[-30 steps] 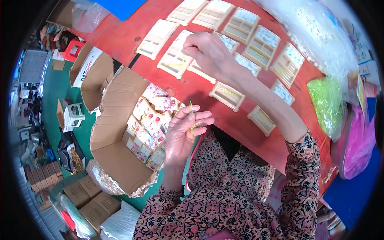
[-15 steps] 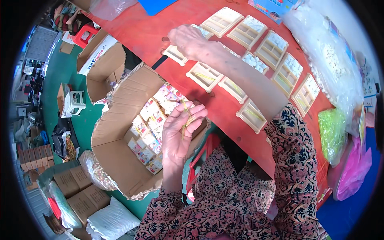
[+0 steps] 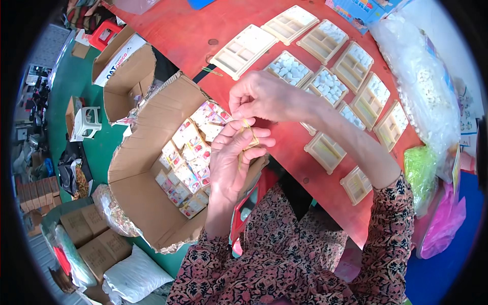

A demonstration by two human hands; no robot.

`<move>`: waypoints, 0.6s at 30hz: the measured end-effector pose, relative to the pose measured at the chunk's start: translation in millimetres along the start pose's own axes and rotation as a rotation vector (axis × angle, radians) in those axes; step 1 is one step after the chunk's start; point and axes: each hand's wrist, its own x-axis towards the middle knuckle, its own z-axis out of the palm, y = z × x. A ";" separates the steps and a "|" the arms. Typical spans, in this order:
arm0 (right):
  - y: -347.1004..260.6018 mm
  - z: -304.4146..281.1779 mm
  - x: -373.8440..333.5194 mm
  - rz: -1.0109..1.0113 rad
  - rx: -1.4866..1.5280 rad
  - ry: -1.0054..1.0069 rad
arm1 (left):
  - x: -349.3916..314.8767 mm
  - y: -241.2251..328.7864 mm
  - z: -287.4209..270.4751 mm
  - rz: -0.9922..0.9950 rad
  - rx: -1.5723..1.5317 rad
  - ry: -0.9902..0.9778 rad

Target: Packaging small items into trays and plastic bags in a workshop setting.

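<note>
My left hand (image 3: 230, 155), palm up above the edge of a cardboard box, is closed on thin yellow strips (image 3: 247, 133) that stick out between its fingers. Just above its fingertips, my right hand (image 3: 256, 96) is pinched, and whatever sits in that pinch is too small to make out. Beyond it stands a cream compartment tray (image 3: 243, 51). Two thin yellow-green strips (image 3: 212, 71) lie on the red table next to that tray. Under and around my right forearm are more cream trays, one filled with white pieces (image 3: 290, 68), another holding yellow strips (image 3: 325, 152).
The open cardboard box (image 3: 137, 203) at the table's left edge holds many small printed packs (image 3: 190, 147). Along the table's right side lie a large clear bag of white pieces (image 3: 424, 81) and a green bag (image 3: 421, 173). A red stool (image 3: 239, 218) stands close to my body.
My right hand has come back from the far-left trays to the fingertips of my left hand. The left hand stays in place with the yellow strips. The view has shifted slightly.
</note>
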 end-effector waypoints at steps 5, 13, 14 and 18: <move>4.6 5.9 -11.1 -0.024 -0.127 0.166 | -0.6 -0.1 6.5 0.002 0.008 0.002; -0.7 -32.1 -7.4 -0.072 -0.001 0.424 | 14.3 30.5 -5.8 0.160 0.457 0.137; -2.2 -49.6 -4.4 -0.064 -0.039 0.542 | 22.6 42.6 -11.5 0.193 0.527 0.167; 41.2 -134.0 -1.8 -0.177 -0.519 0.753 | 72.1 72.1 -40.9 0.225 0.484 0.146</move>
